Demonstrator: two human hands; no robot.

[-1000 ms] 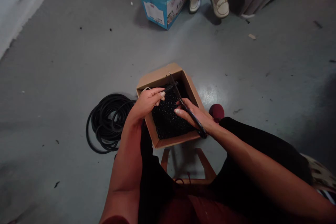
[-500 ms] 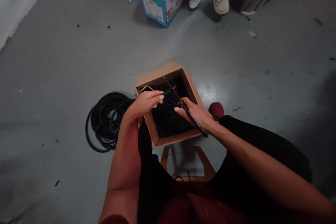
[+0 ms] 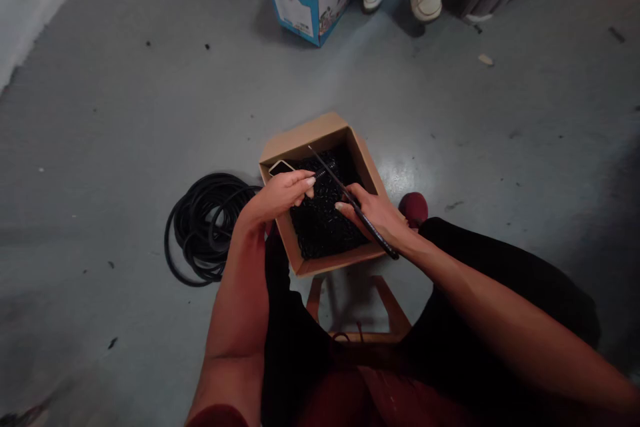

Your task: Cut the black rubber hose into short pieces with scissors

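Both hands grip: left hand (image 3: 286, 191), black piece (image 3: 323, 172); right hand (image 3: 376, 211), scissors (image 3: 369, 225); blue box label (image 3: 293, 12) illegible

Head-worn view, steeply downward

The roomiest way into the cardboard box (image 3: 373, 163) is its near-left part, over loose black pieces (image 3: 323, 237). Farther in, scissors (image 3: 340, 183) slant across the opening; a ribbed black piece (image 3: 321, 172) in the left hand (image 3: 287, 191) narrows the gap at the blades, and the right hand (image 3: 373, 212) covers the right wall. A phone-like object (image 3: 281, 169) takes the far-left corner. Coiled black tubing (image 3: 193, 233) crowds the left outside; beyond the box, I see open floor (image 3: 300, 83) up to the blue carton (image 3: 295, 3).
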